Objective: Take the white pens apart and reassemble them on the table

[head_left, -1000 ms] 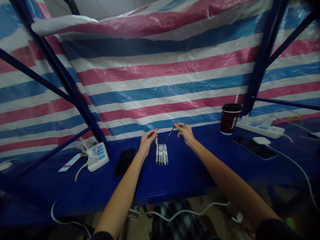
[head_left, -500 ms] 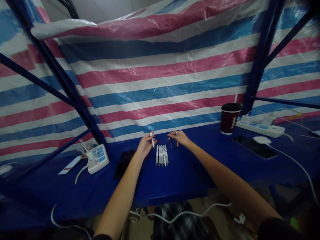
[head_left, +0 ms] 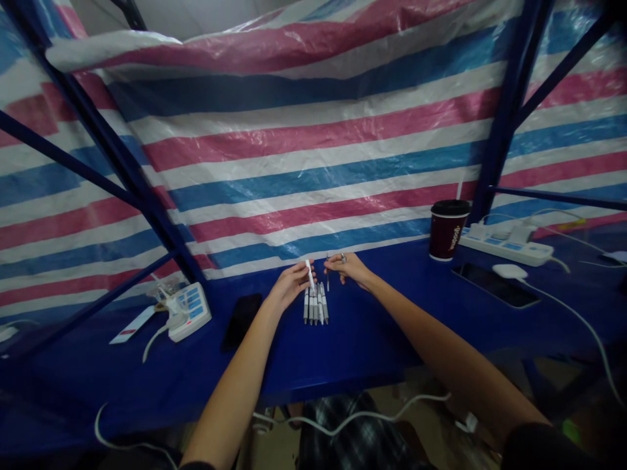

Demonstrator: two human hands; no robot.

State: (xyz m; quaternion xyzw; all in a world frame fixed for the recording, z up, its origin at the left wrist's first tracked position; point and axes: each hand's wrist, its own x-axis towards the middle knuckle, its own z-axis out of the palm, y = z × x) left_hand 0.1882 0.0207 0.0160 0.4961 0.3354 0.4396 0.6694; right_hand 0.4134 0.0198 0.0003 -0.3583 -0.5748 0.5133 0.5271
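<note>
Head view, left fingers [head_left: 299, 268] holding pen [head_left: 310, 275], "goodme" cup [head_left: 445, 236]

We look from one head-worn camera, facing forward and down. Forearms [head_left: 245, 372] show large at our bottom edge; the left hand [head_left: 290, 282] and right hand [head_left: 349, 266] lie just below centre, over the blue tabletop [head_left: 365, 339], while the striped sheet [head_left: 318, 147], farther off, fills the upper half.

striped sheet [head_left: 313, 150] behind blue table [head_left: 367, 346] | lidded cup [head_left: 445, 236] near power strip [head_left: 526, 252] | phone [head_left: 490, 284] flat
</note>
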